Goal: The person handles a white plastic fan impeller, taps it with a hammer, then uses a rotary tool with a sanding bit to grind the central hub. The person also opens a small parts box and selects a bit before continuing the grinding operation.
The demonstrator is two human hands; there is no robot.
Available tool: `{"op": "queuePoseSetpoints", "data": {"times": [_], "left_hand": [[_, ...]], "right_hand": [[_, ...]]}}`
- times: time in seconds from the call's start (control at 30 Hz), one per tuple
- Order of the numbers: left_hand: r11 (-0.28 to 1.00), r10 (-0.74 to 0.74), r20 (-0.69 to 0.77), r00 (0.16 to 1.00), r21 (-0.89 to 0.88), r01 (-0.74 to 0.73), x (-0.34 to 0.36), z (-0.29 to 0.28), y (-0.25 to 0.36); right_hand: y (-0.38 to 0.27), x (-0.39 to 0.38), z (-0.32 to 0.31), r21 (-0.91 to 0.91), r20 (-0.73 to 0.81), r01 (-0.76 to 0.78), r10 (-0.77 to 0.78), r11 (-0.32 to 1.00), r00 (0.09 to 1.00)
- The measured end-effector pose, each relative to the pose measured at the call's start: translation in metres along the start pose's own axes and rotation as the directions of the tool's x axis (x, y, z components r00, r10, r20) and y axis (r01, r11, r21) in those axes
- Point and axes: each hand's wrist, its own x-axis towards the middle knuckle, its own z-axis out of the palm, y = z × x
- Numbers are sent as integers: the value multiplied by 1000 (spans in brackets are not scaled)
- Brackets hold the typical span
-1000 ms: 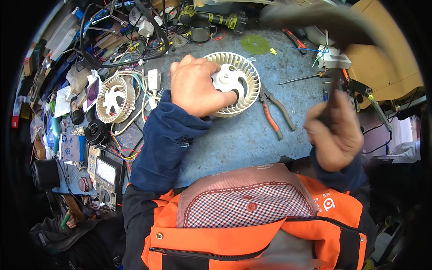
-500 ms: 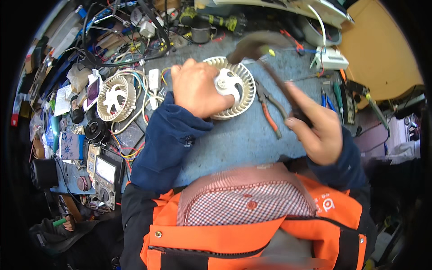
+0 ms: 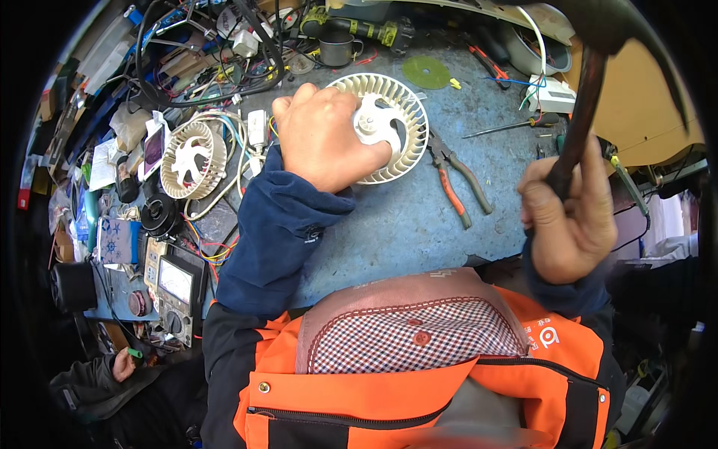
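Note:
My left hand point(image 3: 321, 138) grips a white plastic fan wheel point(image 3: 404, 131) from its left, fingers closed over the rim and thumb on the pale centre piece. Beside the wheel, pliers point(image 3: 456, 191) with red and grey handles lie on the blue bench. At the right, my right hand point(image 3: 565, 217) is closed round a dark hammer point(image 3: 583, 120), raised with its head at the top right. A second, smaller fan wheel point(image 3: 209, 161) sits among cables to the left of my left hand.
Analogue meter point(image 3: 176, 288), black spool point(image 3: 157, 217) and clutter line the left. A cordless tool point(image 3: 381, 34), metal mug point(image 3: 336, 51), green disc point(image 3: 425, 71) and screwdriver point(image 3: 544, 120) are behind. A tan board point(image 3: 643, 142) stands right. Another person's hand point(image 3: 123, 364) shows at lower left.
The hammer swung down and leftward over the wheel half a second ago and is now raised again at the right. My left hand and the wheel have shifted slightly.

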Motion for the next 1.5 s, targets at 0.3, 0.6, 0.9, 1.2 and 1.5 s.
{"op": "queuePoseSetpoints", "data": {"times": [0.3, 0.6, 0.9, 1.2, 1.5], "left_hand": [[999, 37, -224, 974, -13, -41, 6, -34, -8], [-6, -395, 116, 911, -992, 123, 13, -53, -115], [-425, 22, 191, 981, -887, 182, 6, -41, -130], [-382, -7, 356, 934, -865, 327, -6, 0, -55], [-319, -131, 589, 798, -787, 528, -45, 33, -20]], "right_hand": [[-2, 4, 4, 1, -50, 36, -36, 999, 998], [77, -8, -26, 418, 120, -558, 565, 717, 817], [176, -23, -57, -755, 56, -142, 278, 641, 959], [90, 89, -4, 336, 313, -201, 92, 920, 945], [127, 85, 69, 675, 422, -475, 233, 565, 876]]}}
